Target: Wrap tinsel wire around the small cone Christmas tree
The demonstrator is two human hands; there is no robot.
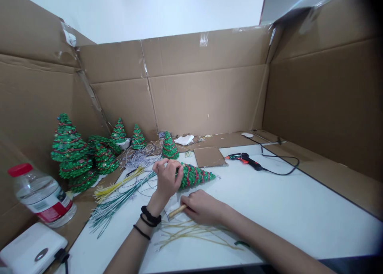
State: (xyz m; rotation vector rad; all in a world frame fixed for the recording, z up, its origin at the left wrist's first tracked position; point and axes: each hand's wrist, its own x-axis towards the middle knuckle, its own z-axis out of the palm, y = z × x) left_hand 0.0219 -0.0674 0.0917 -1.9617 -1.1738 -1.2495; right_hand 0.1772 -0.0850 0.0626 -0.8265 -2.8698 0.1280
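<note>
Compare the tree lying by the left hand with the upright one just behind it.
Pose: lying tree is on its side, tip to the right; upright tree stands.
Handling: left hand is at the lying tree's base end; no hand grips the upright tree.
Shared: both are green, glittery cones with reddish trim.

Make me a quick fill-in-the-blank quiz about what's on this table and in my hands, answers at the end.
The bottle has a ____ cap. A short stick is gripped in the ____ hand. One tree, just beyond that hand, lies on its ____. The left hand has ____ bands at its wrist.

Missing words: red; right; side; black.
</note>
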